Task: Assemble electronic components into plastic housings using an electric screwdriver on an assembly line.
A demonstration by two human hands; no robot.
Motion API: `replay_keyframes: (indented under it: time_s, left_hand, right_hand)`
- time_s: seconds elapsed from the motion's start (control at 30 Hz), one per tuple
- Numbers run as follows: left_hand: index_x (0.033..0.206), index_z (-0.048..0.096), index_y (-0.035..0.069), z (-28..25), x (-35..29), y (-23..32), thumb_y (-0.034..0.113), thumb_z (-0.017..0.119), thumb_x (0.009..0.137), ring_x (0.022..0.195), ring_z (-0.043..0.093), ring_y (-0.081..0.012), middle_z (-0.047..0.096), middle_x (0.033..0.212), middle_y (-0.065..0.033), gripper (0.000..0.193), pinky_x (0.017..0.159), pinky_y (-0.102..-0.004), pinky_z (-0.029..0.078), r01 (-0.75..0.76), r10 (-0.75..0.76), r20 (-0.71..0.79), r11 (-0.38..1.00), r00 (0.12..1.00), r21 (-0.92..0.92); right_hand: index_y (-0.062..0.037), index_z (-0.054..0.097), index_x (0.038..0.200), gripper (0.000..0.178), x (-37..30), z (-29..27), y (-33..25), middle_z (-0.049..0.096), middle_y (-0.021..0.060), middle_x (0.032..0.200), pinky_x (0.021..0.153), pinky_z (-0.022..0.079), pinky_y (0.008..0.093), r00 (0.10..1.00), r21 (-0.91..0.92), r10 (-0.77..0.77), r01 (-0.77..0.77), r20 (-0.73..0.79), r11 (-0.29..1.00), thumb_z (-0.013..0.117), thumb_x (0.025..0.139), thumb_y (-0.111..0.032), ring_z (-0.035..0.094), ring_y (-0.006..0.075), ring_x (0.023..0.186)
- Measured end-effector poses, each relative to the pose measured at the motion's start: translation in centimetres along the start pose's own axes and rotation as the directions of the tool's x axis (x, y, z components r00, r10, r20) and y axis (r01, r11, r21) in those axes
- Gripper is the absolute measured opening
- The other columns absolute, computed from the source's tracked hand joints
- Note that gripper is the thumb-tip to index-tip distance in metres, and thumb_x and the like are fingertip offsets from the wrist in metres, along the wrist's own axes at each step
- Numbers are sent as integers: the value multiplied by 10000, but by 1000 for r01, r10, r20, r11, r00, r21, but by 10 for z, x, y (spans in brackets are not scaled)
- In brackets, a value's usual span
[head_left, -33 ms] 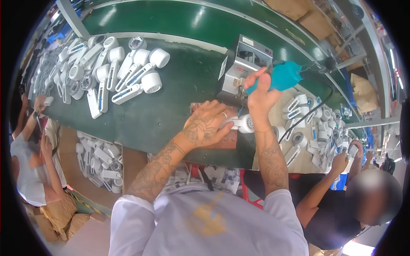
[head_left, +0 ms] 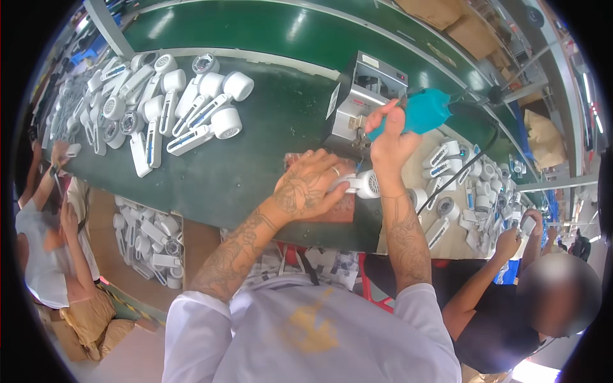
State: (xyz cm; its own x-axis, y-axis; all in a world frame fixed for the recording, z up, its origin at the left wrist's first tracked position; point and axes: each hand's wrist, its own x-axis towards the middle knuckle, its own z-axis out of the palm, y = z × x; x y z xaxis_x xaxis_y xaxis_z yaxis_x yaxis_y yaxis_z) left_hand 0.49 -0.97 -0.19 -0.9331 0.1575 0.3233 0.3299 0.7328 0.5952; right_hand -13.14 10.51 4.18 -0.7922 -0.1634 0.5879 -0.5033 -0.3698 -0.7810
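My left hand (head_left: pixel 311 185) is closed over a white handheld fan (head_left: pixel 368 184), pressing it onto a reddish pad (head_left: pixel 338 212) on the bench. The fan's round grilled head sticks out to the right of my fingers, while its handle is mostly hidden beneath them. Raised just beyond the fan head, my right hand (head_left: pixel 393 143) is wrapped round a teal power screwdriver (head_left: pixel 426 113). Its tip is hard to make out near a metal box-shaped machine (head_left: pixel 367 96). A dark cable (head_left: pixel 469 167) curves down at the right.
Many white fans (head_left: pixel 191 105) lie heaped at the left of the green bench (head_left: pixel 255 140). More fans (head_left: pixel 482 191) cover the right side, and a cardboard box (head_left: pixel 102 223) of fans stands below left. Co-workers sit on both sides. A green conveyor (head_left: pixel 255 29) runs behind.
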Motion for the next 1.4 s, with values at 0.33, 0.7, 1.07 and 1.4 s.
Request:
replay_keyframes:
  time_s: [0.33, 0.7, 1.07, 1.4]
  left_hand:
    - [1250, 646, 126, 1, -1, -4, 232, 639, 888, 969, 580, -315, 617, 1033, -100, 377, 879, -447, 463, -50, 53, -129, 998, 990, 26]
    - [1197, 656, 94, -3, 3, 3, 244, 613, 899, 993, 579, -304, 622, 1063, -93, 336, 900, -467, 461, -49, 49, -59, 999, 997, 2]
    - [1187, 647, 82, -9, 3, -5, 244, 664, 877, 1026, 592, -286, 636, 1172, -68, 351, 870, -451, 469, -74, 78, -133, 997, 988, 33]
    - [1053, 678, 66, -55, -50, 12, 299, 813, 770, 958, 649, -290, 665, 1014, -84, 391, 824, -356, 542, 135, -96, -214, 975, 972, 177]
  right_hand:
    - [26, 583, 1000, 410, -34, -6, -56, 561, 47, 681, 512, 451, 281, 971, 23, 228, -227, -74, 974, 619, 987, -382, 550, 137, 557]
    - [25, 540, 998, 438, -68, -17, -55, 539, 63, 682, 565, 467, 305, 963, -34, 268, -268, -2, 963, 612, 973, -406, 550, 169, 595]
    - [-24, 494, 928, 446, -73, -10, -39, 521, 82, 678, 560, 460, 327, 979, 0, 205, -205, 14, 979, 603, 976, -454, 526, 188, 593]
    - [-81, 518, 1049, 585, -117, -50, -112, 464, 14, 647, 498, 360, 274, 960, 272, 231, -183, -158, 945, 551, 920, -650, 445, 128, 561]
